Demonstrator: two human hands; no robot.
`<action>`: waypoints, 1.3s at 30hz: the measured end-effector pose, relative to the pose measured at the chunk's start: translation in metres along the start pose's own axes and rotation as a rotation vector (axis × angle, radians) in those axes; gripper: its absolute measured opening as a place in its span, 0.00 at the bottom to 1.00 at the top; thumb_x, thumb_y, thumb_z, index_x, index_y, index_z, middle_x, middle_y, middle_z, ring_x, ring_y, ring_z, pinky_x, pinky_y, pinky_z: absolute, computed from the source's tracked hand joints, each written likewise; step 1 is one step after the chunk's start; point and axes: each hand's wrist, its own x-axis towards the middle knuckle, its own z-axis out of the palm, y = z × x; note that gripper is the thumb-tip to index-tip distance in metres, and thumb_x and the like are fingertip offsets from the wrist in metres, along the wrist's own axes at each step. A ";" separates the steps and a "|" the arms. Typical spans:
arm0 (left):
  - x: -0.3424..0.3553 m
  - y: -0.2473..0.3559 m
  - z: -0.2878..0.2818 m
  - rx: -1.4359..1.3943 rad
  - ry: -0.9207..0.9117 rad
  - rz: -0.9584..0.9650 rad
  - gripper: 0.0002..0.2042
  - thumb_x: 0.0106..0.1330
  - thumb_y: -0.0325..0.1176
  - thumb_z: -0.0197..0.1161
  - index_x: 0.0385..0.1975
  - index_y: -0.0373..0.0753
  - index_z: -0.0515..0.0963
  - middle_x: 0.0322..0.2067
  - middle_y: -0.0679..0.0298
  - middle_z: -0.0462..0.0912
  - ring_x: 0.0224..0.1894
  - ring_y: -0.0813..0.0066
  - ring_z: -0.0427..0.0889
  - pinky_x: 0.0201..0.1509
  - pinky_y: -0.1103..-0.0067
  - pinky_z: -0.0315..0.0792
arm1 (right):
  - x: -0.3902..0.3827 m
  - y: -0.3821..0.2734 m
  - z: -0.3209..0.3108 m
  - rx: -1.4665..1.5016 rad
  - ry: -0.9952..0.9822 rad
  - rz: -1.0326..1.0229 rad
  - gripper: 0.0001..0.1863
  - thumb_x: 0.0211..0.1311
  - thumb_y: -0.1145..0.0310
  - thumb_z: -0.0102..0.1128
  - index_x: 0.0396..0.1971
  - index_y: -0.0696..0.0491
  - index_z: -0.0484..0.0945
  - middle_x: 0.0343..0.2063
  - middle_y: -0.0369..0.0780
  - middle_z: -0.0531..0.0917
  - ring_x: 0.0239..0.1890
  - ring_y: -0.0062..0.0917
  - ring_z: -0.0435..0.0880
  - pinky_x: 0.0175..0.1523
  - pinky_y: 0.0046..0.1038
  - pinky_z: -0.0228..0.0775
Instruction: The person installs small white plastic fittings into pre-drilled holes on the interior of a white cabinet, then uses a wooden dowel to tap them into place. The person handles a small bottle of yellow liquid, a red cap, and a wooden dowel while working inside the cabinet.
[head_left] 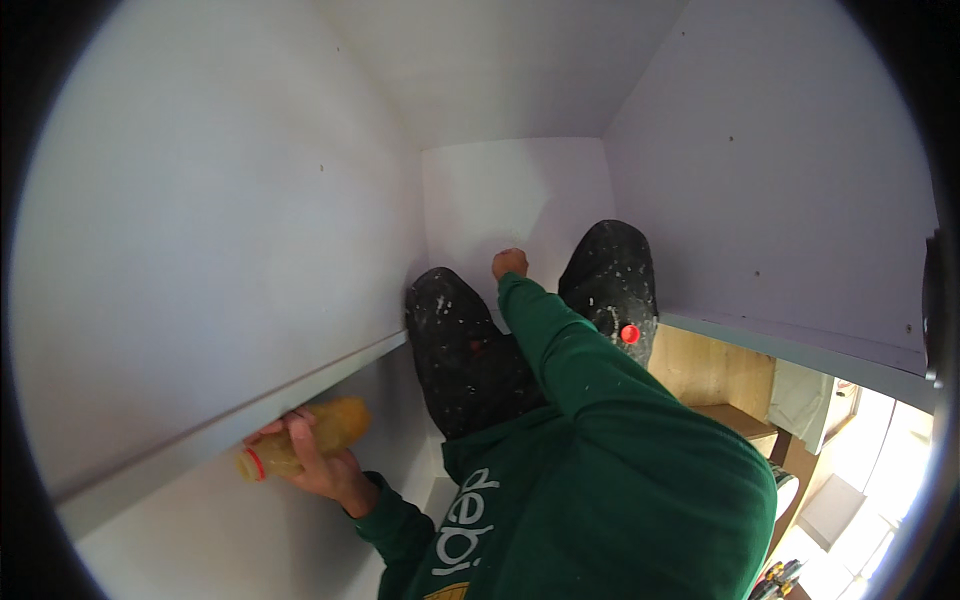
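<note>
At the lower left, my left hand (310,460) grips a clear plastic bottle (340,425) of cloudy yellowish-brown contents on its side, its uncapped neck ringed in red, beside the edge of a white panel (200,230). My right hand (510,262) is closed in front of the small far panel (510,185), between my knees; whether it holds anything is hidden. A red cap (630,334) rests on my paint-spattered right trouser leg (610,260).
White walls of a narrow compartment rise on both sides, the right one (780,180) dotted with small holes. Beyond its lower edge at the lower right appear wooden boards (700,365), a pale sheet (800,390) and some tools (775,580).
</note>
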 end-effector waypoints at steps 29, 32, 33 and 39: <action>-0.021 -0.008 -0.008 -0.009 0.040 -0.017 0.21 0.62 0.23 0.63 0.55 0.41 0.69 0.32 0.66 0.74 0.37 0.75 0.73 0.49 0.76 0.72 | 0.086 0.020 0.004 -0.179 0.260 -0.188 0.07 0.64 0.70 0.65 0.36 0.58 0.83 0.37 0.49 0.87 0.43 0.45 0.87 0.50 0.44 0.79; -0.023 -0.008 -0.016 -0.017 0.034 -0.011 0.22 0.62 0.23 0.64 0.56 0.40 0.68 0.34 0.66 0.75 0.38 0.75 0.74 0.51 0.76 0.72 | 0.056 -0.017 0.006 -0.003 0.221 -0.063 0.07 0.65 0.73 0.63 0.40 0.58 0.82 0.38 0.49 0.87 0.39 0.48 0.87 0.47 0.43 0.81; -0.021 -0.007 -0.013 -0.048 0.021 -0.009 0.22 0.61 0.23 0.65 0.55 0.39 0.68 0.35 0.65 0.76 0.39 0.75 0.74 0.52 0.76 0.71 | 0.056 -0.029 0.008 0.072 0.259 -0.096 0.06 0.65 0.73 0.63 0.40 0.58 0.82 0.36 0.48 0.88 0.37 0.46 0.87 0.46 0.42 0.81; -0.006 -0.010 0.003 -0.051 -0.117 0.043 0.20 0.64 0.21 0.62 0.54 0.42 0.67 0.36 0.66 0.73 0.37 0.77 0.73 0.48 0.76 0.73 | 0.050 -0.113 0.011 0.936 0.065 -0.227 0.08 0.66 0.78 0.60 0.42 0.57 0.83 0.30 0.41 0.86 0.30 0.25 0.85 0.37 0.28 0.80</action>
